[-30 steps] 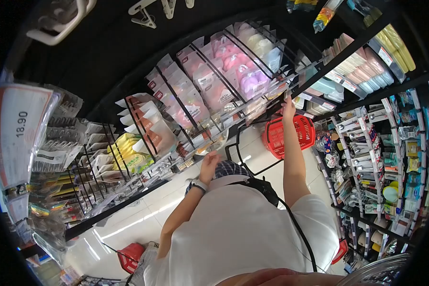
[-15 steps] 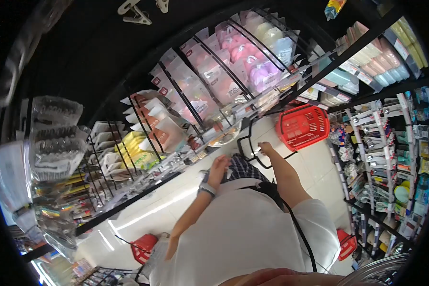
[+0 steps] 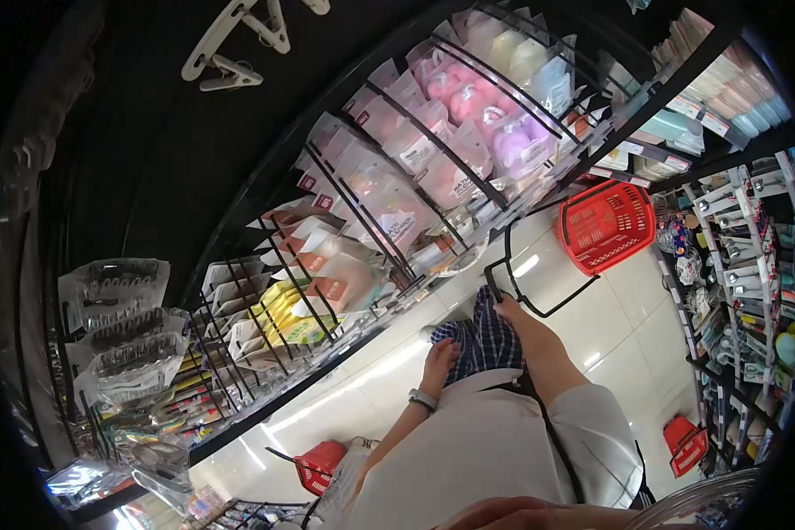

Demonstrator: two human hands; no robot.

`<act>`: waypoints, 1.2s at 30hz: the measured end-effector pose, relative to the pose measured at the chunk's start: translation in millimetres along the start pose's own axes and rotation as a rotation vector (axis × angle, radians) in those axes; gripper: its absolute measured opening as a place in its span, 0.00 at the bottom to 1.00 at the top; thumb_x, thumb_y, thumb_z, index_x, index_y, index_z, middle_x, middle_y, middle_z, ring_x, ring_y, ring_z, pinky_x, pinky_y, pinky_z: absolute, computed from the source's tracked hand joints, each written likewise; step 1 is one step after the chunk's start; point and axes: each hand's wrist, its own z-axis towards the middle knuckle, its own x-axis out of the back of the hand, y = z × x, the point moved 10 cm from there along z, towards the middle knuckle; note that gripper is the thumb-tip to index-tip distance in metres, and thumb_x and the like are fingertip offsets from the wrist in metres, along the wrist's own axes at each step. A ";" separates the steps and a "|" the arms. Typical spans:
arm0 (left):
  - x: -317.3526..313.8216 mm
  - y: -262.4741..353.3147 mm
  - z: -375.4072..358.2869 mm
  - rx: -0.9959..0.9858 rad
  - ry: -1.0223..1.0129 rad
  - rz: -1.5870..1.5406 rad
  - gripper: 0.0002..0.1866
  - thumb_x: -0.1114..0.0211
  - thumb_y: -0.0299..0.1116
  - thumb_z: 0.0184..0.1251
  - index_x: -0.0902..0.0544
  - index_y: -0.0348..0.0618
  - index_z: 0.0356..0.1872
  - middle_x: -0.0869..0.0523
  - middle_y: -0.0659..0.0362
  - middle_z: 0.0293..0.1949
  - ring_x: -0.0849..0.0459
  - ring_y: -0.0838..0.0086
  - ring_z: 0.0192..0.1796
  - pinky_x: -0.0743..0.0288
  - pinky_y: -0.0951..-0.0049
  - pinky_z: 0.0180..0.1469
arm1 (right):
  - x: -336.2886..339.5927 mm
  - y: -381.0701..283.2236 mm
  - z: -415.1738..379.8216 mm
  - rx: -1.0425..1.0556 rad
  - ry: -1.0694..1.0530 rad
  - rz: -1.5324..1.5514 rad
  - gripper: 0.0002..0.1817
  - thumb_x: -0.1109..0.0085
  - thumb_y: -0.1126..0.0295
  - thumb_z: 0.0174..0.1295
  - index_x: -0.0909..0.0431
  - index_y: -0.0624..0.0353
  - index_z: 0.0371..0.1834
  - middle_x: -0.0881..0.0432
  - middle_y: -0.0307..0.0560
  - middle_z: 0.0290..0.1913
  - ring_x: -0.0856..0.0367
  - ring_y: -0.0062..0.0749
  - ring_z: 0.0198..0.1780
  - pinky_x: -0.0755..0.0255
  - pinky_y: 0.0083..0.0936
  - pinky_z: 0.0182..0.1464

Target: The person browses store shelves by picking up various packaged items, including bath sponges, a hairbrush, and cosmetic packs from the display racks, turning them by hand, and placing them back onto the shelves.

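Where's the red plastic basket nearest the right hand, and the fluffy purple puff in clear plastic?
Red plastic basket [image 3: 599, 226]: head view, on its red inside.
Fluffy purple puff [image 3: 513, 147]: head view, on its middle.

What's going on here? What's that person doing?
A person in a shop is by a rack of hanging bags. The right hand seems to hold the black handle of a red basket. The left hand is by the checked shorts, with nothing plainly in it.
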 end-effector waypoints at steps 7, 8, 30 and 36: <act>18.4 -2.4 -6.6 -0.071 0.003 -0.038 0.20 0.47 0.39 0.68 0.31 0.42 0.57 0.21 0.58 0.50 0.22 0.77 0.45 0.30 0.79 0.44 | 43.7 -26.7 -58.5 0.044 0.044 -0.234 0.28 0.41 0.50 0.45 0.20 0.66 0.40 0.18 0.58 0.37 0.19 0.46 0.41 0.28 0.36 0.44; 21.5 -1.9 -8.8 -0.077 -0.006 -0.056 0.20 0.47 0.39 0.68 0.32 0.42 0.57 0.21 0.58 0.50 0.22 0.77 0.46 0.30 0.79 0.44 | 53.8 -31.1 -63.5 0.031 0.123 -0.336 0.28 0.41 0.48 0.45 0.19 0.65 0.36 0.18 0.58 0.35 0.19 0.45 0.41 0.28 0.36 0.44; 313.8 -340.8 -111.7 0.222 0.589 0.230 0.24 0.42 0.44 0.59 0.23 0.37 0.51 0.22 0.43 0.52 0.25 0.55 0.57 0.33 0.65 0.59 | -61.4 55.8 -145.6 -0.030 -0.095 -0.689 0.20 0.45 0.58 0.54 0.20 0.67 0.38 0.18 0.59 0.35 0.18 0.41 0.37 0.26 0.30 0.36; 336.5 -456.3 -194.4 0.303 0.666 0.095 0.21 0.46 0.41 0.54 0.19 0.35 0.43 0.19 0.42 0.46 0.23 0.53 0.53 0.32 0.62 0.56 | -107.6 17.3 -187.2 -0.055 -0.139 -0.636 0.21 0.46 0.55 0.55 0.21 0.62 0.42 0.19 0.52 0.33 0.20 0.37 0.37 0.27 0.30 0.39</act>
